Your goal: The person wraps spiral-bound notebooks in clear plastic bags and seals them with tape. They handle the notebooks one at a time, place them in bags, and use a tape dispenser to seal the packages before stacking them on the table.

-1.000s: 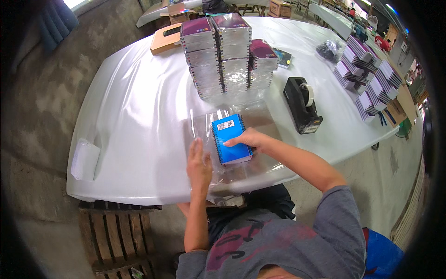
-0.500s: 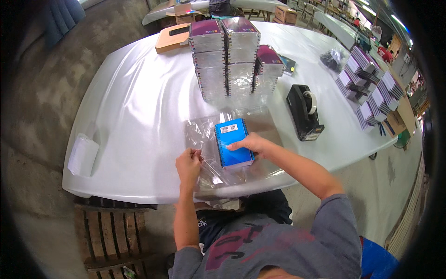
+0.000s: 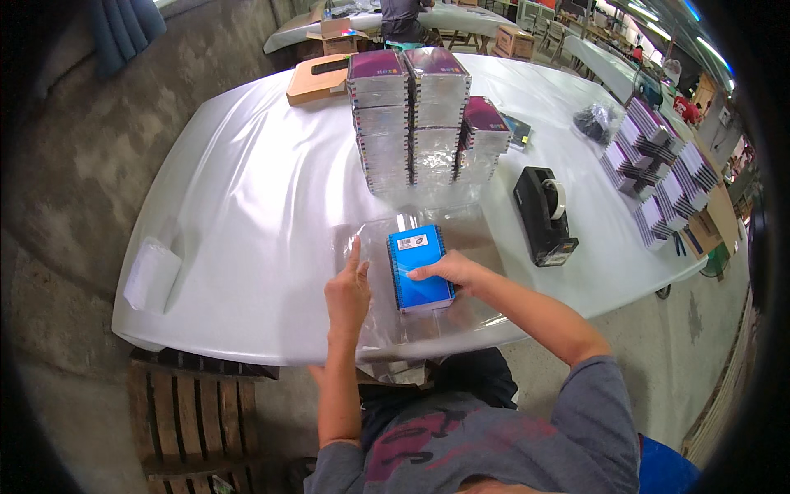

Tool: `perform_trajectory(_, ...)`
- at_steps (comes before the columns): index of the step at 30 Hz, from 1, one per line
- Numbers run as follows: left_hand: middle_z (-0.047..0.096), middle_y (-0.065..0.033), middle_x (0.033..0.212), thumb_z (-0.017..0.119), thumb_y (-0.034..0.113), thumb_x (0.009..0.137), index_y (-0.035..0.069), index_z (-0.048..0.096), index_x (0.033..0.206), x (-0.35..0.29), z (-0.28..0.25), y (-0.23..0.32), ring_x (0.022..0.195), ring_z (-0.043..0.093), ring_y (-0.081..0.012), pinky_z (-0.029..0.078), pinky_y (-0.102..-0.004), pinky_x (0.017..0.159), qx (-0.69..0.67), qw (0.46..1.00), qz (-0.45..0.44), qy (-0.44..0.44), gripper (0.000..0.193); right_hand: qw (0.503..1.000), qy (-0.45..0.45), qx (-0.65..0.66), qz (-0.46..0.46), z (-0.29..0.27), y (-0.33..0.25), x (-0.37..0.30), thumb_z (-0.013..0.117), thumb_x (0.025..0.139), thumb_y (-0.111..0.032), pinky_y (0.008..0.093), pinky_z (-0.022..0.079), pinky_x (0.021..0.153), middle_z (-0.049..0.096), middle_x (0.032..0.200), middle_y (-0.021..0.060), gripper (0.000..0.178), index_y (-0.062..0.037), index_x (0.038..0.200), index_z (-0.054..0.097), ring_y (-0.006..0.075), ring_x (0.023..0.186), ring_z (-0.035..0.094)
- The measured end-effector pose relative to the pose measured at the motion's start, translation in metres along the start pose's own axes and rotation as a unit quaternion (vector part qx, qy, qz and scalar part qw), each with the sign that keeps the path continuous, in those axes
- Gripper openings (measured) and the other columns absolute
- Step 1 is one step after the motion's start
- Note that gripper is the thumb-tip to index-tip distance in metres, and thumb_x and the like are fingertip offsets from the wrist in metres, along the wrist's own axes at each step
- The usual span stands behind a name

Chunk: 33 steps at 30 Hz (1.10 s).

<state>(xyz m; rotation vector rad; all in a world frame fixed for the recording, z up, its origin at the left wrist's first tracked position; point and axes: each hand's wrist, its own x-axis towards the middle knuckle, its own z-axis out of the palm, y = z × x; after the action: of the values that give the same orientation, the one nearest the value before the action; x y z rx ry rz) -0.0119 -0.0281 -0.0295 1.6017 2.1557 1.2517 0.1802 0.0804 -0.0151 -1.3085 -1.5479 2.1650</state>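
A small blue spiral-bound notebook [image 3: 416, 284], thick or stacked, lies on a clear plastic sheet [image 3: 374, 325] near the front edge of the table. My right hand [image 3: 453, 274] grips its right side, the thumb resting on the cover and the fingers hidden at the edge. A pale label sits near the top of the cover. To the left of the notebook, my left hand [image 3: 348, 290] is over the sheet's left part, its index finger stretched away from me and the other fingers partly curled. I see nothing held in it.
Behind the sheet stand tall stacks of wrapped spiral notebooks [image 3: 383, 152]. A black tape dispenser [image 3: 543, 218] is at the right, with piles of notebooks [image 3: 658, 177] farther off. White papers [image 3: 152, 276] lie at the left; a cardboard box [image 3: 317, 82] is at the back.
My left hand's pinched fingers have loosened, and its index finger now stretches forward. My right hand keeps its grip on the notebook. The whole view has shifted slightly.
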Motion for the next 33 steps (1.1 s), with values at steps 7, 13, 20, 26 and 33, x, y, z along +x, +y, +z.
perform_trajectory(7, 0.051, -0.0191, 0.130, 0.076, 0.001, 0.069, 0.022, 0.026, 0.146, 0.008, -0.035, 0.024, 0.052, 0.054, -0.0103, 0.045, -0.0252, 0.046, -0.182, 0.934, -0.096, -0.293, 0.094, 0.999, 0.021, -0.011, 0.033, 0.003, -0.010, -0.009, 0.084, 0.063, -0.029, 0.0362, 0.049, 0.088, 0.063, 0.113, 0.0104, 0.066, -0.0052, 0.118, 0.058, 0.0220, 0.101, 0.062)
perform_trajectory(13, 0.053, -0.0206, 0.126, 0.072, -0.004, 0.067, 0.001, 0.018, 0.145, 0.012, -0.024, 0.015, 0.057, 0.056, -0.0107, 0.046, -0.0259, 0.047, -0.190, 0.934, -0.080, -0.291, 0.096, 1.000, 0.001, 0.022, 0.007, 0.004, -0.016, -0.007, 0.084, 0.063, -0.028, 0.0355, 0.050, 0.085, 0.064, 0.110, 0.0102, 0.063, -0.0049, 0.117, 0.060, 0.0210, 0.097, 0.063)
perform_trajectory(20, 0.061, -0.0189, 0.096, 0.068, -0.007, 0.065, -0.001, 0.007, 0.146, 0.024, -0.025, 0.018, 0.059, 0.057, -0.0133, 0.047, -0.0266, 0.048, -0.238, 0.904, -0.118, -0.334, 0.101, 1.000, 0.021, -0.012, -0.003, 0.007, -0.013, 0.001, 0.085, 0.060, -0.030, 0.0358, 0.050, 0.084, 0.065, 0.108, 0.0108, 0.065, -0.0045, 0.115, 0.061, 0.0202, 0.095, 0.064)
perform_trajectory(26, 0.060, -0.0139, 0.083, 0.063, -0.007, 0.061, -0.001, 0.000, 0.146, 0.023, 0.014, 0.034, 0.061, 0.058, -0.0154, 0.047, -0.0279, 0.050, -0.249, 0.921, -0.057, -0.293, 0.106, 0.996, 0.045, -0.074, -0.019, 0.009, -0.019, -0.006, 0.084, 0.058, -0.033, 0.0364, 0.050, 0.080, 0.066, 0.103, 0.0126, 0.062, -0.0027, 0.107, 0.064, 0.0227, 0.092, 0.064)
perform_trajectory(33, 0.044, -0.0265, 0.125, 0.067, 0.000, 0.061, 0.010, -0.030, 0.139, 0.035, 0.013, 0.062, 0.080, 0.061, -0.0233, 0.051, -0.0302, 0.066, -0.254, 0.864, -0.143, -0.409, 0.125, 0.915, 0.231, -0.321, -0.084, 0.025, 0.017, 0.012, 0.062, 0.080, -0.054, 0.0466, 0.032, 0.104, 0.037, 0.135, 0.0327, 0.108, 0.0060, 0.143, -0.002, 0.0445, 0.123, 0.042)
